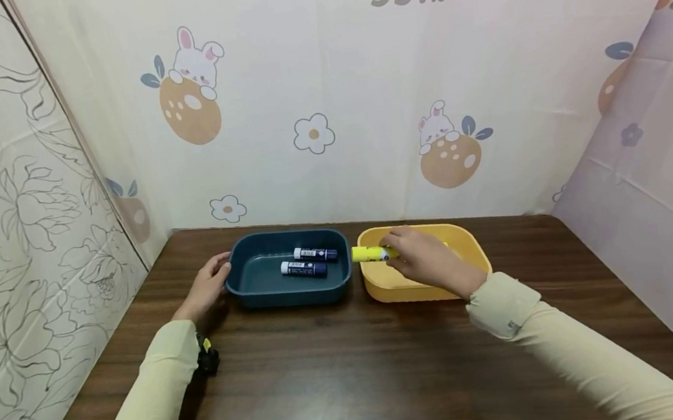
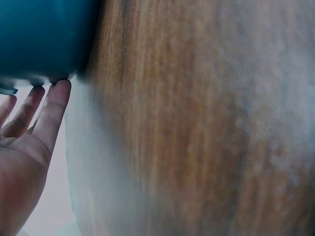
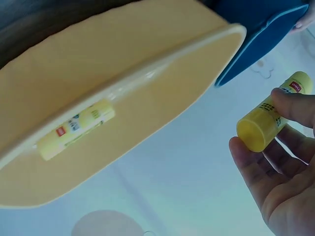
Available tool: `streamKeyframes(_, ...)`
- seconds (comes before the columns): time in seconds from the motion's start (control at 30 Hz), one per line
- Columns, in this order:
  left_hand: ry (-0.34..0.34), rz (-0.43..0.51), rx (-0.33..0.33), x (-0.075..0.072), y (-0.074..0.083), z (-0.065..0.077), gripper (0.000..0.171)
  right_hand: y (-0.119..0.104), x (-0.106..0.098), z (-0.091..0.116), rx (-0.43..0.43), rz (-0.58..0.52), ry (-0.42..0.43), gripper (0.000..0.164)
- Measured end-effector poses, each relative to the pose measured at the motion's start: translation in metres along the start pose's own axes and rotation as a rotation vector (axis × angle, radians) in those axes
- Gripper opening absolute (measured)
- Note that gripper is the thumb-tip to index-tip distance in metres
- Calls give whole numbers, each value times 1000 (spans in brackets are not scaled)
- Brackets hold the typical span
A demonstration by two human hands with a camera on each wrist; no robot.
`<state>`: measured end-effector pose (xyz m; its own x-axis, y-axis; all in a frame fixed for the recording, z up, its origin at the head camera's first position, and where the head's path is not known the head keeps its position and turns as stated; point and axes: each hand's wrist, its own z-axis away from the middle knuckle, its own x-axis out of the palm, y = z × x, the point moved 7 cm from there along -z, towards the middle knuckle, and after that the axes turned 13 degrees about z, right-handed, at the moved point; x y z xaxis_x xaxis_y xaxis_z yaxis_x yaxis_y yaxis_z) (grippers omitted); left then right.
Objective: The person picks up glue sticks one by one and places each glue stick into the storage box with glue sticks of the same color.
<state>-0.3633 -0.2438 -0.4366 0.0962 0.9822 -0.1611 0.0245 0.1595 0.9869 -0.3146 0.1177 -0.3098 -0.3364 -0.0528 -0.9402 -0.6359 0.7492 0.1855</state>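
Observation:
My right hand [image 1: 426,259] pinches a yellow glue stick [image 1: 369,253] between thumb and fingers. It holds the stick over the left end of the yellow bin [image 1: 405,293], pointing toward the blue bin. A second yellow glue stick [image 3: 76,129] lies inside the yellow bin in the right wrist view. My left hand [image 1: 206,286] rests on the left side of the dark blue bin [image 1: 290,298]; in the left wrist view straight fingers [image 2: 55,110] touch its wall. Two navy glue sticks with white ends, one farther [image 1: 315,254] and one nearer [image 1: 304,269], lie inside the blue bin.
Both bins stand side by side near the back of the brown wooden table [image 1: 330,377], a narrow gap between them. Behind rises a printed curtain [image 1: 326,65] with rabbits and flowers. More patterned sheets hang at left and right. A black wrist device [image 1: 208,358] sits by my left cuff.

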Motion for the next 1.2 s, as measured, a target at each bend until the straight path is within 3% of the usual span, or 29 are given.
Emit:
streamKeyframes(0.3, 1, -8, 2, 0, 3, 2, 47, 28, 12, -4, 40, 2, -19, 32)
streamKeyframes(0.67, 9, -20, -13, -1, 1, 1, 49, 54, 51, -4, 132, -27, -129, 28)
streamKeyframes(0.87, 6, -10, -17, 0, 0, 2, 49, 62, 75, -2, 161, -83, -111, 23)
streamKeyframes(1.2, 1, -12, -20, 0, -1, 1, 49, 62, 101, 1, 163, -73, -126, 20)
